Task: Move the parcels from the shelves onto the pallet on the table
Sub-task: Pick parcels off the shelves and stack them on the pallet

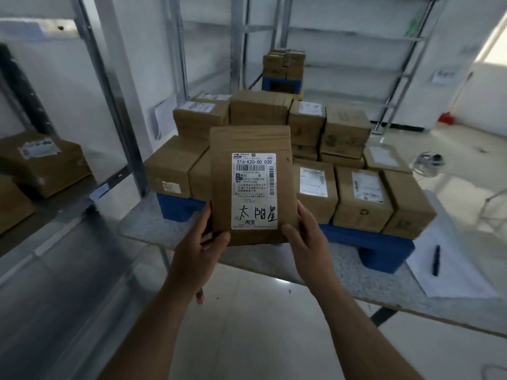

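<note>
Grey metal shelving stands along the left side and further bare shelf racks line the back wall, with a brown cardboard box bearing a torn white label lying on a left-hand shelf. A grey speckled table runs across the middle of the view, and on it sits a blue plastic pallet loaded with a stack of brown cardboard parcels, two and three layers deep, several with white shipping labels facing up. A second, smaller stack of brown boxes on another blue pallet stands well behind the table near the back shelves. White sheets of paper lie on the right end of the table, just beside the pallet. In front of the stack, held up above the table's near edge, is the flat brown cardboard parcel with a white barcode label and black handwriting, upright with its label towards the camera. The left hand grips its lower left corner, thumb on the front face, and the right hand grips its lower right corner likewise, thumb beside the label. A dark pen rests on the paper.
</note>
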{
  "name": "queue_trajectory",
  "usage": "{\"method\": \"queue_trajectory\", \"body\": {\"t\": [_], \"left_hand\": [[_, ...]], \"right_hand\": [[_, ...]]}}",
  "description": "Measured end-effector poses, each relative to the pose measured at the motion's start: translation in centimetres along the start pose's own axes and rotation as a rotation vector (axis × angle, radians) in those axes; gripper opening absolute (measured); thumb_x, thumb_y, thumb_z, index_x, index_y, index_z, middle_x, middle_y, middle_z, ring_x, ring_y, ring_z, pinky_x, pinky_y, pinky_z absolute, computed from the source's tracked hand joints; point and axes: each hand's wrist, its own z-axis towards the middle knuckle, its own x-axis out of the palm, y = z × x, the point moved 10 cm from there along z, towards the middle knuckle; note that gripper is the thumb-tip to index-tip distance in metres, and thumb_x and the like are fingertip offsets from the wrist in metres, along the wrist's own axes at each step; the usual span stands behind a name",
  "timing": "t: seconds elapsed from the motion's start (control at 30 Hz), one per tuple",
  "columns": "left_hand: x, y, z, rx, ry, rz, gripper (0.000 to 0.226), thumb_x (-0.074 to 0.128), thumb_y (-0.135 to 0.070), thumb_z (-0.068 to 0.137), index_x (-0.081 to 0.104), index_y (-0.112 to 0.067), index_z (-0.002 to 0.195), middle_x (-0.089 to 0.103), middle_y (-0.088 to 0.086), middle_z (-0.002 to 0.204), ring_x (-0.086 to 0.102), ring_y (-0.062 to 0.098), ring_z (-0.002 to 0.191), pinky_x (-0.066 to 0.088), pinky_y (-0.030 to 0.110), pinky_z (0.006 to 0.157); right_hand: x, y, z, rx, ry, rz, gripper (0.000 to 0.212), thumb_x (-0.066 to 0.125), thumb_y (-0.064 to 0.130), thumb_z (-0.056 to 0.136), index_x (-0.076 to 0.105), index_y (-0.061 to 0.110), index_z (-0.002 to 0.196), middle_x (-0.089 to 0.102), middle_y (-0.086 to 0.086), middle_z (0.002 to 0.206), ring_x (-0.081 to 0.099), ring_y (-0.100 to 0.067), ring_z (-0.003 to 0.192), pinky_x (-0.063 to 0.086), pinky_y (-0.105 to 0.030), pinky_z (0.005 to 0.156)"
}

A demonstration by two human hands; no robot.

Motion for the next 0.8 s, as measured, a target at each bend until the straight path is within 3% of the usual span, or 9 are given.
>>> {"method": "queue_trajectory", "body": {"t": [0.03,0.13,0.2,0.43,0.53,0.63,0.7,0.8], "left_hand": [[0.7,-0.4,1.4,0.006,0.009,-0.011,0.064,0.056,-0.025,0.091,0.024,-0.037,0.146,0.050,-0.013,0.133,0.047,-0.006,0.108,0.036,0.002,0.077],[3.4,-2.4,4.9,0.048,0.054,-0.069,0.061,0.056,-0.025,0.091,0.025,-0.040,0.142,0.045,-0.029,0.119,0.046,-0.022,0.092,0.037,-0.004,0.067],[5.3,-3.5,7.0,0.083,0.091,-0.095,0.060,0.056,-0.024,0.091,0.025,-0.040,0.140,0.041,-0.035,0.113,0.044,-0.028,0.087,0.036,-0.007,0.068],[13.7,-6.8,12.0,0.171,0.269,-0.167,0.059,0.059,-0.023,0.091,0.026,-0.043,0.136,0.038,-0.033,0.125,0.041,-0.031,0.100,0.037,-0.005,0.076],[17.6,-9.7,13.3,0.273,0.316,-0.141,0.062,0.060,-0.029,0.090,0.027,-0.038,0.141,0.032,-0.031,0.135,0.035,-0.021,0.119,0.035,-0.003,0.083],[21.3,-12.3,14.3,0.328,0.327,-0.028,0.060,0.060,-0.020,0.091,0.028,-0.029,0.141,0.030,-0.038,0.111,0.021,-0.043,0.097,0.026,-0.011,0.075],[24.4,-13.4,15.3,0.300,0.404,-0.047,0.065,0.061,-0.030,0.090,0.025,-0.036,0.144,0.045,-0.026,0.124,0.037,-0.029,0.108,0.035,-0.004,0.077],[28.8,-14.5,17.1,0.266,0.456,-0.072,0.074,0.060,-0.041,0.087,0.018,-0.036,0.147,0.041,-0.016,0.139,0.050,-0.009,0.108,0.046,0.007,0.084]], "right_hand": [[-1.1,0.0,1.0,-0.006,-0.043,-0.008,0.050,0.052,0.016,0.095,0.038,0.023,0.143,0.056,0.019,0.121,0.055,0.006,0.110,0.048,-0.014,0.091],[-4.4,0.0,3.8,-0.034,-0.152,-0.017,0.045,0.054,0.018,0.095,0.044,0.026,0.138,0.059,0.013,0.123,0.056,0.000,0.112,0.049,-0.023,0.093],[-6.4,-0.1,5.2,-0.048,-0.208,-0.034,0.043,0.054,0.016,0.095,0.046,0.031,0.134,0.060,0.013,0.122,0.056,-0.001,0.111,0.049,-0.023,0.092],[-14.0,-1.8,6.7,-0.025,-0.367,-0.038,0.047,0.057,0.013,0.093,0.045,0.029,0.136,0.061,0.015,0.122,0.056,-0.002,0.113,0.049,-0.019,0.089],[-18.0,-2.9,6.9,-0.014,-0.456,-0.048,0.052,0.060,0.030,0.088,0.044,0.027,0.138,0.060,0.014,0.125,0.056,-0.003,0.114,0.049,-0.026,0.092],[-22.1,-3.5,7.6,-0.020,-0.539,-0.041,0.052,0.058,0.032,0.086,0.046,0.025,0.137,0.061,0.012,0.124,0.058,-0.005,0.114,0.052,-0.032,0.094],[-24.9,-3.8,8.4,-0.039,-0.569,-0.038,0.040,0.058,0.018,0.092,0.050,0.031,0.129,0.063,0.016,0.118,0.061,0.000,0.106,0.053,-0.023,0.086],[-29.1,-5.0,10.0,-0.027,-0.604,-0.021,0.042,0.055,0.015,0.094,0.048,0.026,0.134,0.062,0.014,0.118,0.061,0.008,0.097,0.048,-0.008,0.072]]}}
